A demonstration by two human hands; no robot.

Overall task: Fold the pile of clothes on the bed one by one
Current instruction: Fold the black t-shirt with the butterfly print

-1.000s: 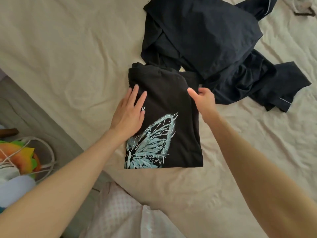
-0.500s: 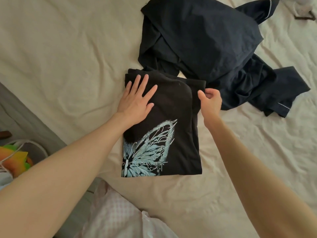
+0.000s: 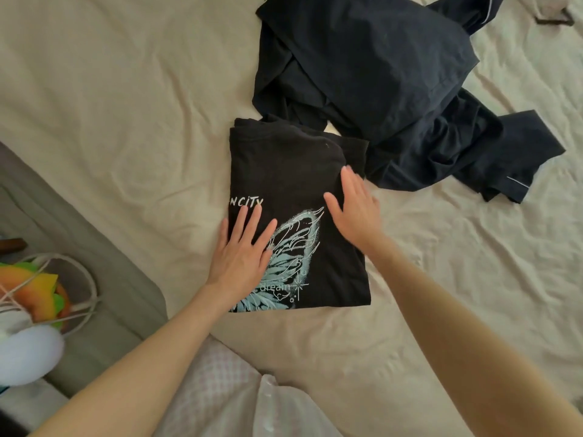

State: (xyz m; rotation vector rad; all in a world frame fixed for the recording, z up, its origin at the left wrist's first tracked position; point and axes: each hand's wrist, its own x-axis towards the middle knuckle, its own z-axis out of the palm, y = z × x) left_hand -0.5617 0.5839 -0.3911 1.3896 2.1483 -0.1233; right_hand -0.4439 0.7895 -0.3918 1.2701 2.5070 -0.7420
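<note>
A black t-shirt [image 3: 290, 171] with a pale blue butterfly print lies folded into a rectangle on the beige bed sheet [image 3: 126, 105]. My left hand [image 3: 243, 250] rests flat on its lower left part, fingers straight and spread. My right hand [image 3: 356, 206] lies flat on the shirt's right edge, fingers straight, slightly blurred. Behind the shirt sits a crumpled pile of dark navy clothes [image 3: 378, 74] with thin white piping, touching the shirt's far right corner.
The bed's edge runs diagonally at the lower left, with a grey floor strip [image 3: 104, 279] beyond it. A white wire basket [image 3: 85, 298] with colourful items stands on the floor at the left. Pink checked fabric [image 3: 220, 389] shows at the bottom.
My left hand slid down the shirt from its upper left to the butterfly print. My right hand let go of the shirt's right edge and now lies flat on it.
</note>
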